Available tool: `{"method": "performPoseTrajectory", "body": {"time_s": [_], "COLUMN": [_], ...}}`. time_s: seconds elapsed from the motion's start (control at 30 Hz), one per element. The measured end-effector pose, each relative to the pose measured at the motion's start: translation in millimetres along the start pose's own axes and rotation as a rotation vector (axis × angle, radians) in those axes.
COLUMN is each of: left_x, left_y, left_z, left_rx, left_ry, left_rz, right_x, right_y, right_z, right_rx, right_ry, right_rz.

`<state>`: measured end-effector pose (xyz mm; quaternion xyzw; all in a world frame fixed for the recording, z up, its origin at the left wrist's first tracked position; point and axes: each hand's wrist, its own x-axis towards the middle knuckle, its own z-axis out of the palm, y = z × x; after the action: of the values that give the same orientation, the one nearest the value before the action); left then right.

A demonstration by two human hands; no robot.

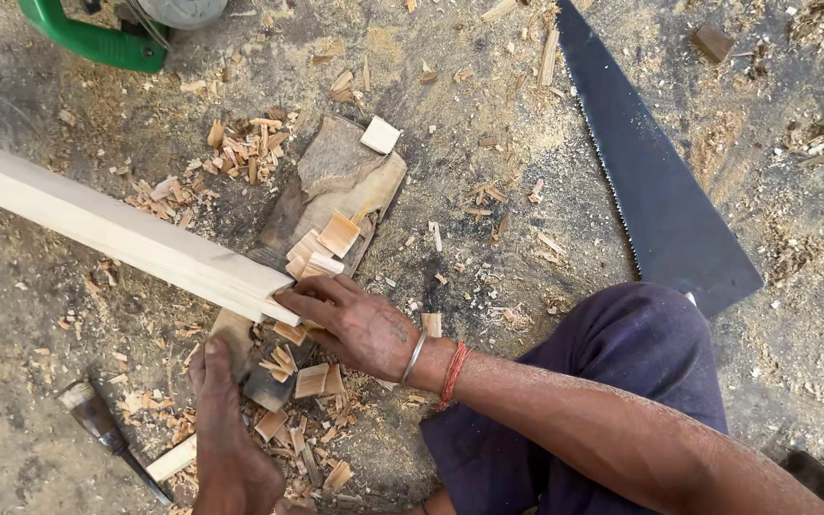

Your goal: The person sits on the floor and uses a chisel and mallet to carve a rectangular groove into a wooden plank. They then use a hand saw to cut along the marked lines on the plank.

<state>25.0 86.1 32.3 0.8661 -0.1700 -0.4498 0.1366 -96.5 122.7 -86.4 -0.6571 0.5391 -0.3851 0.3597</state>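
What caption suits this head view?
Right hand steadies a long pale wooden plank on a worn wooden block, left hand alongside.

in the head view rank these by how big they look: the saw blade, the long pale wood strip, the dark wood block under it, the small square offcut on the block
1. Saw blade, broadest by area.
2. Long pale wood strip, similar in length but narrower, so close.
3. Dark wood block, partly hidden.
4. Small square offcut, clearly smallest.
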Motion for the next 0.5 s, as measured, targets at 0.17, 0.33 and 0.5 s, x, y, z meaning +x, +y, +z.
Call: {"method": "performPoseTrajectory", "body": {"time_s": [0.17, 0.33, 0.5], "left_x": [6, -3, -63], "left_y": [-8, -11, 38], "left_z": [-3, 2, -69], "left_rx": [-0.02, -0.001, 0.155], "left_ry": [-0.002, 0.021, -0.126], "left_rz": [0.043, 0.038, 0.515], "right_x": [4, 4, 1], "right_y": [6, 17, 23], "right_z": [1, 11, 5], "right_rx": [-0.038, -0.062, 0.035], "right_ry": [-0.036, 0.028, 0.071], "right_rz": [0.023, -0.037, -0.136]}}
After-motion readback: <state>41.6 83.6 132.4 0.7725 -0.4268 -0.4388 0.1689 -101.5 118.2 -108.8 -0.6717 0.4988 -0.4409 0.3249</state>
